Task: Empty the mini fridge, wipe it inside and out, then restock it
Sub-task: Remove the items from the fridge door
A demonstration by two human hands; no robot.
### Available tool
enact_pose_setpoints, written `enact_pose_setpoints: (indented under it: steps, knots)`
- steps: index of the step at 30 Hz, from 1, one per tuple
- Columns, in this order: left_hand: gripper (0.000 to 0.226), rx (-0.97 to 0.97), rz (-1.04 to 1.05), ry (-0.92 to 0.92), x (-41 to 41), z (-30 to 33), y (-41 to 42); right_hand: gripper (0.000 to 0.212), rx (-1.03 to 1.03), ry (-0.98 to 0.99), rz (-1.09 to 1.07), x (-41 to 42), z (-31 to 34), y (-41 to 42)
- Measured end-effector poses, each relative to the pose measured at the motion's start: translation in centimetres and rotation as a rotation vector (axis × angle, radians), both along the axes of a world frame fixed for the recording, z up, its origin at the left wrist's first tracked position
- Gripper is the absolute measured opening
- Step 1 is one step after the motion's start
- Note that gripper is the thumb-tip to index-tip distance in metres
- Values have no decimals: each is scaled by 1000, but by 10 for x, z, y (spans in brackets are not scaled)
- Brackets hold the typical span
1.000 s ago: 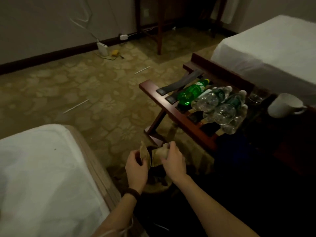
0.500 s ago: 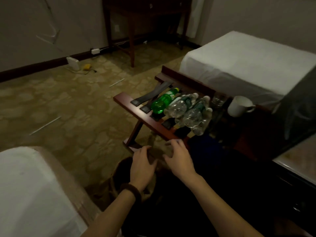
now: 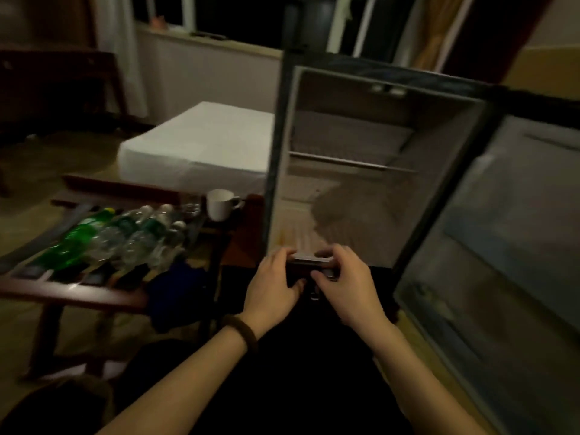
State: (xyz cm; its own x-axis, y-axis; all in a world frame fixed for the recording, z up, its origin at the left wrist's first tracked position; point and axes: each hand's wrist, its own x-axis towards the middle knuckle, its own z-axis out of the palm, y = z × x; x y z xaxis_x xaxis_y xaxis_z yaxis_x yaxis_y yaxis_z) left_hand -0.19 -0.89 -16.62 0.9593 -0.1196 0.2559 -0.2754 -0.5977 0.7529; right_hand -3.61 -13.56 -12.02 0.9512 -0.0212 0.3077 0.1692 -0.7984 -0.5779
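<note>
We judged the emptying done and the wiping stage at hand. The left hand [image 3: 272, 285] and the right hand [image 3: 344, 279] were close together, both closed round a small dark object [image 3: 309, 265] held just short of the fridge's front edge; blur kept us from naming it, though a pale strip showed along its top. To do this step well, we reckoned the thing should be readied over the floor, not over the liner, and the wiping begun at the top shelf, working down so that drips landed on unwiped surface.

Well to the left of the hands, a wooden luggage rack [image 3: 72, 295] carried the stock: a green soda bottle [image 3: 73, 243] and several clear water bottles [image 3: 141, 235] lying side by side, touching. Further along, up and left of the hands, a white mug [image 3: 221, 204] stood upright by a small glass [image 3: 192, 208]. A dark blue cloth [image 3: 175, 293] hung at the rack's near corner, just beside the left hand. Beyond lay a white bed [image 3: 201, 142].

Directly ahead of the hands stood the mini fridge [image 3: 361, 171], its cavity bare apart from one wire shelf [image 3: 351, 160]; a yellowish stain [image 3: 284, 238] marked the floor liner just above the left hand. To the right of the right hand, the fridge door [image 3: 508, 246] hung wide open, and we judged it would crowd that elbow.
</note>
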Motion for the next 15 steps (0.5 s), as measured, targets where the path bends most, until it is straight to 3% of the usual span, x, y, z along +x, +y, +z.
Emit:
enact_pose_setpoints:
  steps: [6, 11, 15]
  knots:
    - [44, -22, -302, 5, -14, 7, -125, 20, -74, -21, -302, -56, -1, -111]
    - [40, 22, -527, 63, -22, -7, -191, 27, -144, 168, -448, -87, -17, -172]
    - [40, 122, -574, 102, -10, -16, -211, 38, -183, 264, -480, -92, -34, -186]
